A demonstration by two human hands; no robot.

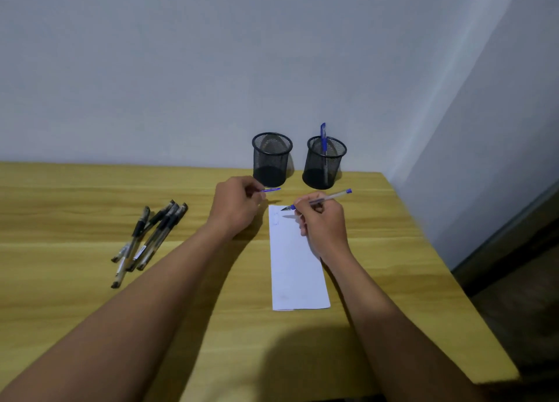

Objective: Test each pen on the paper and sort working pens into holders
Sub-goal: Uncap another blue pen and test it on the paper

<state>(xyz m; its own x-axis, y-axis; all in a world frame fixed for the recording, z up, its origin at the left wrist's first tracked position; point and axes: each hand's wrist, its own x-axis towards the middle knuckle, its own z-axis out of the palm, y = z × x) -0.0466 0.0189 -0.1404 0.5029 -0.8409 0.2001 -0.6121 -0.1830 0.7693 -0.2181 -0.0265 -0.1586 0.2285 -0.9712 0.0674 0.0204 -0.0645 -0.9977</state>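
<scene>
1. On a yellow wood-grain table, a narrow white strip of paper lies flat; it serves as the landmark here.
2. Over the paper's far end, a clear-barrelled blue pen is pinched closed in the fingers of the right hand, its tip just above or on the sheet; contact cannot be told.
3. Just left of that far end, a small blue pen cap is held between the closed fingertips of the left hand.
4. Beyond the paper stand two black mesh cylinder holders: the left holder looks empty, and the right holder contains one upright blue pen.
5. Well left of the paper, a heap of black-capped pens waits untested.
6. For a fair test, the paper is best steadied and a short firm stroke drawn on unmarked white, beside the faint marks already there.
</scene>
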